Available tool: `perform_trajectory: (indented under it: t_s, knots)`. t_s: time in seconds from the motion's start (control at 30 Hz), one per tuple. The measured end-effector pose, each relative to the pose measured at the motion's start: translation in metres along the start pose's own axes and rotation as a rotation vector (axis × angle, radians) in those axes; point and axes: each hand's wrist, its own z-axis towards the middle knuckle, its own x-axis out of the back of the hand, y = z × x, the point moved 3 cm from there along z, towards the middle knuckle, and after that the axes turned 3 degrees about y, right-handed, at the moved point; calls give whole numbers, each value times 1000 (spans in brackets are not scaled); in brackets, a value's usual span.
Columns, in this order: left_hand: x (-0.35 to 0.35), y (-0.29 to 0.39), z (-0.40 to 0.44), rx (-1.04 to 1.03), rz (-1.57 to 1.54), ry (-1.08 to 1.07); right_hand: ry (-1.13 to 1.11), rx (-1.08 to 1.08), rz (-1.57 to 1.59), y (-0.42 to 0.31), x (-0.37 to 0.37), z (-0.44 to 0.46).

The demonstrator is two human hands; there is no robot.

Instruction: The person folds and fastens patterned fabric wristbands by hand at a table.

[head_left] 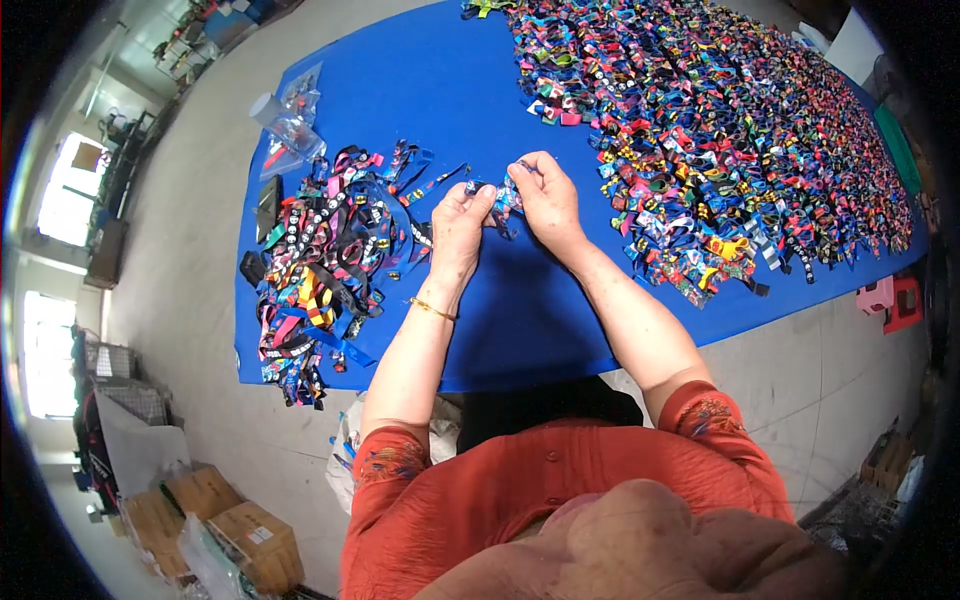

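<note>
Both hands meet above the blue table (400,70), each closed on a printed ribbon strap (507,195) that runs between them. My left hand (460,228) pinches one part of it between thumb and fingers. On the other side, my right hand (548,205) grips it with the thumb pressed on top. A dark end of the strap hangs below the fingers. Left of my hands lies a tangled heap of printed straps (330,240) in many colours. To the right spreads a wide layer of folded, looped straps (690,130) in rows.
A clear plastic jar (288,122) lies at the table's left side by a plastic bag (303,90). A dark flat object (268,208) sits beside the heap. Cardboard boxes (255,540) stand on the floor at lower left, and a red stool (903,303) at right.
</note>
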Motion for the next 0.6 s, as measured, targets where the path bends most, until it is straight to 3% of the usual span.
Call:
perform_trajectory:
  t_s: [0.27,0.4,0.43,0.47,0.53,0.57,0.6]
  knots:
    - [-27,-15,15,-95,90,213,136,-22,52,-2,9,9]
    - [-40,-15,13,-17,142,232,183,11,-16,16,15,19]
    - [-40,-9,18,-90,249,225,199,36,-87,13,18,19]
    - [-38,-9,17,-17,310,208,212,59,-158,10,19,17]
    - [-38,17,19,-315,892,285,180,79,-150,-3,20,12]
    - [-46,28,9,-121,773,315,165,91,-117,-3,18,11]
    - [-43,24,12,-98,664,296,149,107,-84,-3,15,12]
